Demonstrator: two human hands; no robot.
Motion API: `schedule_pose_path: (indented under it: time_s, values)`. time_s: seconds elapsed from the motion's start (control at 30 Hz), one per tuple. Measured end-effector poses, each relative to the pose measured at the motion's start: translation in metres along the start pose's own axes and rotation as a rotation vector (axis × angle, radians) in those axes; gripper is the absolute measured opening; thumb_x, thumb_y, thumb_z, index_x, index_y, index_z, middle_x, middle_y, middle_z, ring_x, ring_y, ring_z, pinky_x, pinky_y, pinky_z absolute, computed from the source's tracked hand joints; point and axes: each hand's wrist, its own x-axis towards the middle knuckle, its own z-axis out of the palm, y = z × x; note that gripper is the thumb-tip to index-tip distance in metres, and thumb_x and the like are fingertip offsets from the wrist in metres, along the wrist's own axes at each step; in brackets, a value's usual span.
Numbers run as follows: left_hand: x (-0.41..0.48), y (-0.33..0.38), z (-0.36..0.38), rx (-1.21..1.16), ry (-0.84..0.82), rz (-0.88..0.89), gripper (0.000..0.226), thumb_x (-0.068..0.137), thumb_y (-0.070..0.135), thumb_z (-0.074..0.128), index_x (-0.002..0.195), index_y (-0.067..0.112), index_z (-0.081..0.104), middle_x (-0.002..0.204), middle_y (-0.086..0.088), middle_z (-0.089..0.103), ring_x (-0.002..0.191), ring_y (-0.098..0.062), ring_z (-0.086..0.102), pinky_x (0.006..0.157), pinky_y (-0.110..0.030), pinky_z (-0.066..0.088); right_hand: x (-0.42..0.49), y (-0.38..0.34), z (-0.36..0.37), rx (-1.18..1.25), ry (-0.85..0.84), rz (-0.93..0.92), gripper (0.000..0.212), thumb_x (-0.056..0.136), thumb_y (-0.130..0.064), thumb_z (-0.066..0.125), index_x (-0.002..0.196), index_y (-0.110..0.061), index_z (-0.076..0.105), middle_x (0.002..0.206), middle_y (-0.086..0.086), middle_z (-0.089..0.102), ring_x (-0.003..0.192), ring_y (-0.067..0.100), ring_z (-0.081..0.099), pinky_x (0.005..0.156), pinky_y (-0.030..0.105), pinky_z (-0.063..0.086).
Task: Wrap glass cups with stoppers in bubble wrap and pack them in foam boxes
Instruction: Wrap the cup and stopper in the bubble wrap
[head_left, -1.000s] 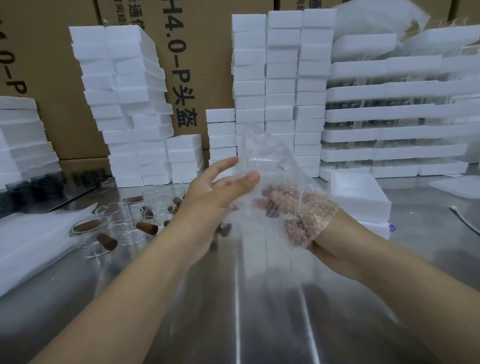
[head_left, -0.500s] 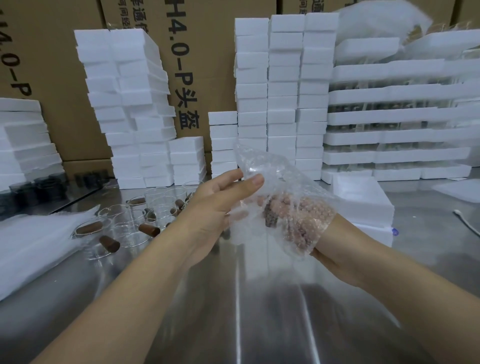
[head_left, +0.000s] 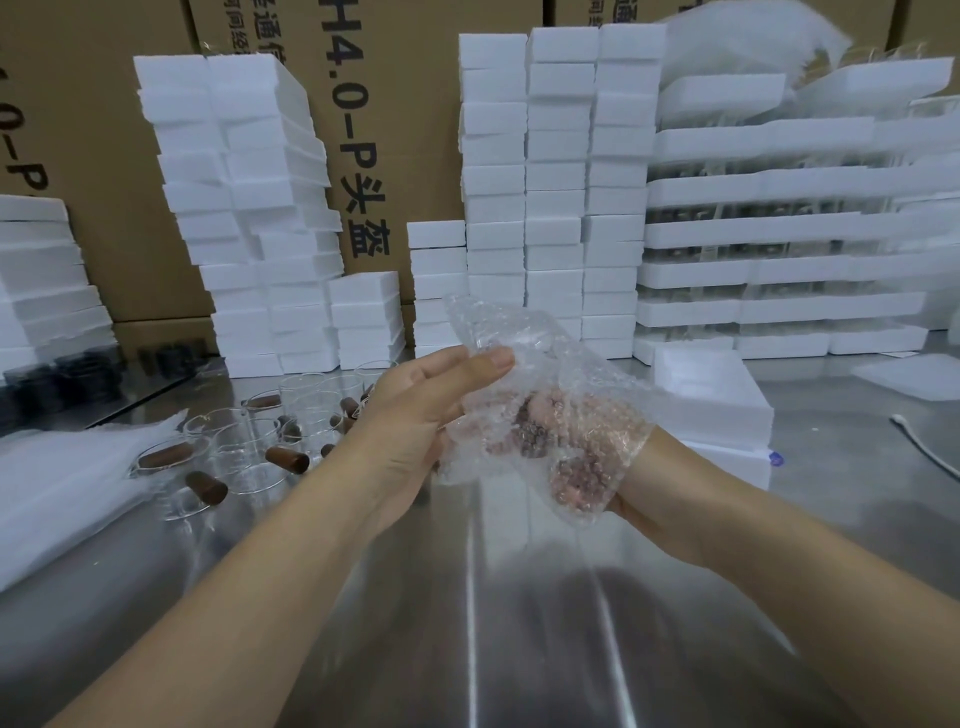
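Wrapping looks about midway. Above the table's (head_left: 519, 623) centre the left hand (head_left: 415, 415) pinches the bubble wrap (head_left: 550, 364) in a narrow grip. The right hand (head_left: 649, 488) sits under the sheet, so I cannot tell its grip; something dark shows through. Many glass cups (head_left: 234, 447) lie unwrapped toward the left edge. Foam boxes (head_left: 550, 182) stand stacked along the far edge.

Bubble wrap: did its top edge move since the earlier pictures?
Yes. The top edge of the bubble wrap has dropped against the short foam stack behind it, toward the left hand.
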Motion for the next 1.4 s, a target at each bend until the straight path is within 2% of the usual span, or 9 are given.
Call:
schedule_pose_path:
  time_s: [0.1,0.2,0.27,0.5,0.67,0.8,1.03,1.17,1.4]
  values:
    - [0.002,-0.002,0.000,-0.005,0.054,-0.002,0.058,0.051,0.063,0.090,0.104,0.039,0.086,0.112,0.020,0.081,0.109,0.000,0.073,0.089,-0.021,0.054,0.004,0.005,-0.004,-0.057,0.030,0.044,0.028,0.106,-0.021,0.056,0.126,-0.008,0.072,0.095,0.016,0.062,0.078,0.024,0.050,0.059,0.026,0.041]
    - [0.003,0.000,-0.004,-0.052,0.168,-0.042,0.067,0.054,0.063,0.088,0.112,0.031,0.085,0.121,0.005,0.080,0.123,-0.023,0.070,0.109,-0.044,0.053,0.010,0.008,-0.011,-0.248,0.029,0.064,0.029,0.103,-0.022,0.050,0.105,-0.003,0.073,0.078,0.010,0.068,0.066,0.022,0.050,0.065,0.027,0.040]
    - [0.002,0.002,-0.006,-0.051,0.213,-0.038,0.063,0.060,0.061,0.085,0.112,0.026,0.084,0.113,0.002,0.082,0.109,-0.023,0.075,0.103,-0.046,0.055,0.012,0.006,-0.012,-0.354,0.039,0.055,0.028,0.101,-0.018,0.048,0.105,-0.009,0.074,0.086,0.016,0.075,0.064,0.018,0.056,0.069,0.030,0.043]
    - [0.000,0.006,-0.009,-0.067,0.278,-0.045,0.070,0.053,0.067,0.079,0.109,0.025,0.081,0.104,0.000,0.084,0.092,-0.018,0.081,0.084,-0.040,0.057,0.017,0.011,-0.019,-0.248,0.238,-0.072,0.026,0.107,-0.036,0.051,0.097,-0.026,0.073,0.067,-0.017,0.072,0.045,-0.001,0.062,0.039,0.009,0.040]
    - [0.000,0.006,-0.009,-0.066,0.277,-0.056,0.059,0.068,0.062,0.077,0.114,0.025,0.080,0.109,-0.002,0.083,0.100,-0.024,0.081,0.090,-0.044,0.059,0.016,0.011,-0.016,-0.218,0.250,-0.113,0.020,0.104,-0.046,0.055,0.104,-0.039,0.073,0.090,-0.020,0.077,0.069,0.000,0.072,0.050,0.011,0.048]
    - [0.001,0.005,-0.009,-0.075,0.311,-0.072,0.076,0.055,0.070,0.079,0.120,0.030,0.080,0.127,-0.006,0.078,0.122,-0.034,0.071,0.112,-0.060,0.049,0.017,0.013,-0.013,-0.174,0.257,-0.091,0.034,0.088,-0.055,0.053,0.107,-0.035,0.074,0.107,-0.014,0.076,0.082,0.002,0.074,0.077,0.031,0.062]
    - [-0.001,0.005,-0.008,-0.083,0.343,-0.066,0.080,0.052,0.072,0.078,0.121,0.030,0.077,0.120,-0.004,0.080,0.117,-0.032,0.073,0.110,-0.061,0.051,0.013,-0.001,-0.006,-0.012,0.232,-0.064,0.056,0.090,-0.087,0.035,0.091,-0.052,0.078,0.102,-0.024,0.077,0.092,0.011,0.075,0.084,0.038,0.064]
    - [-0.001,0.005,-0.008,-0.070,0.338,-0.073,0.078,0.056,0.072,0.075,0.121,0.028,0.078,0.115,-0.004,0.082,0.113,-0.030,0.076,0.109,-0.058,0.053,0.008,0.002,-0.010,0.236,0.123,-0.042,0.088,0.066,-0.104,0.041,0.133,-0.052,0.063,0.142,-0.015,0.062,0.120,0.025,0.069,0.091,0.055,0.062]
    - [-0.003,0.001,-0.004,-0.023,0.246,-0.097,0.077,0.064,0.071,0.073,0.126,0.025,0.077,0.121,-0.007,0.080,0.116,-0.032,0.075,0.112,-0.058,0.050,0.011,0.005,-0.010,0.139,0.132,-0.140,0.080,0.071,-0.039,0.096,0.131,-0.054,0.046,0.118,-0.008,0.074,0.094,0.018,0.078,0.067,0.037,0.062]
